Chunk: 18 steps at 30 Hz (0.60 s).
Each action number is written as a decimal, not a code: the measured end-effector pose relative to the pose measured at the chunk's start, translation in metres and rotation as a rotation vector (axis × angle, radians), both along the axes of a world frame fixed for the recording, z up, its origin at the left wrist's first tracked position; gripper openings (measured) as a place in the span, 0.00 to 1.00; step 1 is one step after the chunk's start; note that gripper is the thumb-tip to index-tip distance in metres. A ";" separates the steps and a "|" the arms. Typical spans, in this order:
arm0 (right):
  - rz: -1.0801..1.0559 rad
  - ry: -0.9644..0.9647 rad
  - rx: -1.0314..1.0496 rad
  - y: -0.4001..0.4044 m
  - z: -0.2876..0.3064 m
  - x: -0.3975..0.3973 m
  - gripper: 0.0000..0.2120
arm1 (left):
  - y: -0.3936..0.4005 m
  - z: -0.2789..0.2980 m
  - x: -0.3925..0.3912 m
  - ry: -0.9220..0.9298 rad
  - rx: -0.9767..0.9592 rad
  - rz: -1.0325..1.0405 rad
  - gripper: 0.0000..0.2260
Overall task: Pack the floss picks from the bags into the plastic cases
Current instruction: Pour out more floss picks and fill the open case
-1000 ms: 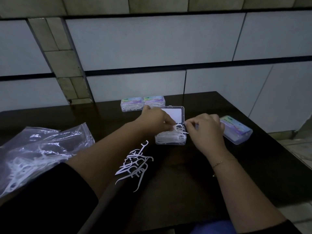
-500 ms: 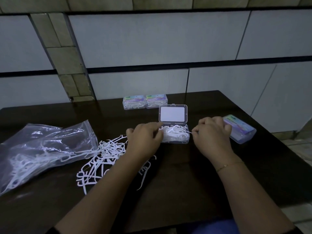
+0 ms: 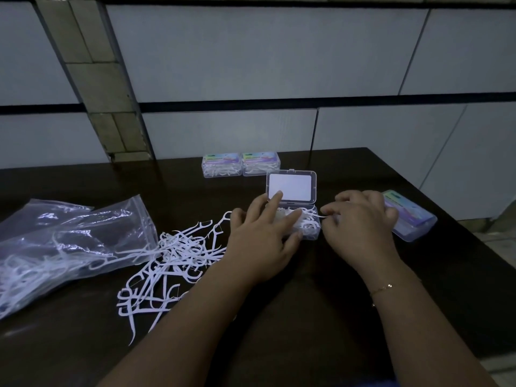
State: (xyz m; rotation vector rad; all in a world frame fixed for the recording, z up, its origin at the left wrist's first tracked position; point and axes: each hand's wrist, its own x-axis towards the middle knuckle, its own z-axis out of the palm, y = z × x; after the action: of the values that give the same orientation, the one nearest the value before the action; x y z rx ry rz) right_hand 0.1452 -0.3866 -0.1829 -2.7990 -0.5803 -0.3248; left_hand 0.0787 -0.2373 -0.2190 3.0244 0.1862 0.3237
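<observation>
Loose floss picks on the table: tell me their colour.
White, against the dark table. The floss picks show best in the head view, the only one.

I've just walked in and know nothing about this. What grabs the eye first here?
Probably the open clear case mid-table, lid up and heaped with white floss picks, with the left hand pressing on them and the right hand pinching one at its right edge. Next, the tangle of loose picks spilling from the plastic bag at left.
</observation>
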 end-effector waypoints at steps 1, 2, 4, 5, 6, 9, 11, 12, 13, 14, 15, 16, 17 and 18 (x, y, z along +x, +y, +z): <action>0.009 -0.004 0.022 0.000 -0.001 0.000 0.13 | 0.001 0.000 0.000 0.000 -0.003 0.001 0.26; 0.015 -0.012 0.031 0.001 -0.002 -0.001 0.13 | 0.001 0.000 0.000 0.001 -0.006 -0.002 0.26; 0.016 -0.030 0.014 0.002 -0.003 -0.001 0.12 | 0.002 0.000 0.000 0.014 -0.034 -0.014 0.23; 0.015 -0.034 -0.005 0.003 -0.004 0.000 0.12 | 0.002 0.000 0.000 0.015 -0.055 -0.017 0.23; 0.013 -0.033 -0.024 0.003 -0.005 0.000 0.12 | 0.002 0.001 -0.001 0.006 -0.077 -0.014 0.23; 0.005 -0.017 -0.045 0.004 -0.006 0.002 0.12 | 0.004 0.003 -0.002 -0.062 -0.126 0.024 0.23; 0.008 -0.018 -0.035 0.005 -0.007 0.002 0.11 | 0.006 0.004 -0.003 -0.091 -0.145 0.057 0.22; 0.012 -0.019 -0.031 0.006 -0.007 0.002 0.11 | 0.006 0.004 -0.004 -0.090 -0.147 0.069 0.22; 0.015 -0.018 -0.028 0.007 -0.007 0.003 0.11 | 0.006 0.005 -0.005 -0.080 -0.146 0.078 0.22; 0.020 -0.019 -0.024 0.008 -0.008 0.003 0.11 | 0.006 0.005 -0.006 -0.066 -0.145 0.089 0.22; 0.025 -0.021 -0.021 0.008 -0.008 0.004 0.11 | 0.006 0.005 -0.007 -0.048 -0.146 0.104 0.23; 0.031 -0.024 -0.017 0.008 -0.008 0.005 0.11 | 0.006 0.006 -0.007 -0.027 -0.152 0.124 0.24; 0.038 -0.027 -0.012 0.008 -0.008 0.005 0.11 | 0.006 0.006 -0.007 -0.005 -0.160 0.148 0.26; 0.046 -0.028 -0.007 0.009 -0.009 0.006 0.11 | 0.006 0.006 -0.007 0.018 -0.165 0.169 0.27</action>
State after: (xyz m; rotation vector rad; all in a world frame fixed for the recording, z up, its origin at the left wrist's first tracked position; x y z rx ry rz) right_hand 0.1510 -0.3780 -0.1915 -2.7873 -0.6528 -0.3536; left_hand 0.0714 -0.2315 -0.2126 2.8550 0.4478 0.2796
